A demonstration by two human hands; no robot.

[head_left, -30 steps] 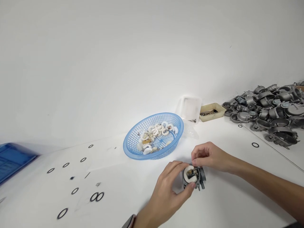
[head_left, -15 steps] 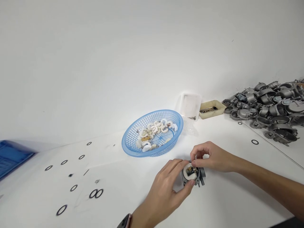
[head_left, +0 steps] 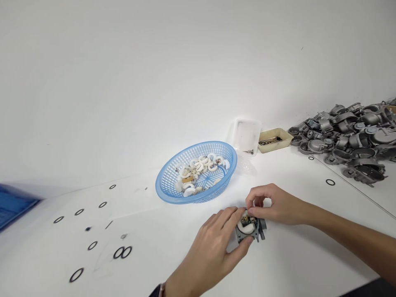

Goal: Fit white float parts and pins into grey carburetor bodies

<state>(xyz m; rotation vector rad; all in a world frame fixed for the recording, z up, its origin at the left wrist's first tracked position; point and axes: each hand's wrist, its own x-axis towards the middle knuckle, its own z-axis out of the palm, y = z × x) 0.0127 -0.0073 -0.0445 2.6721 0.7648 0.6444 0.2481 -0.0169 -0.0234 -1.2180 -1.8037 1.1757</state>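
A grey metal carburetor body (head_left: 260, 229) rests on the white table with its open side facing up. Inside it lies a white U-shaped float (head_left: 246, 229), with brass parts showing in the middle. My left hand (head_left: 213, 243) holds the body from the left, thumb at the lower edge and fingers along the top. At the upper rim, my right hand (head_left: 269, 204) pinches thumb and index finger together by the float's upper end. Whatever lies between those fingertips is hidden.
Behind my hands stands a blue basket (head_left: 159, 187) of white floats. A white tray (head_left: 246, 134) leans at the wall beside a cream box (head_left: 275, 146) of small parts. Grey carburetor bowls (head_left: 355, 140) pile up at right. Black O-rings (head_left: 76, 275) are scattered at left.
The pinching right fingertips have shifted slightly, and the float's lower part sits a little differently in the body. My left hand keeps its hold. The whole view has moved slightly.
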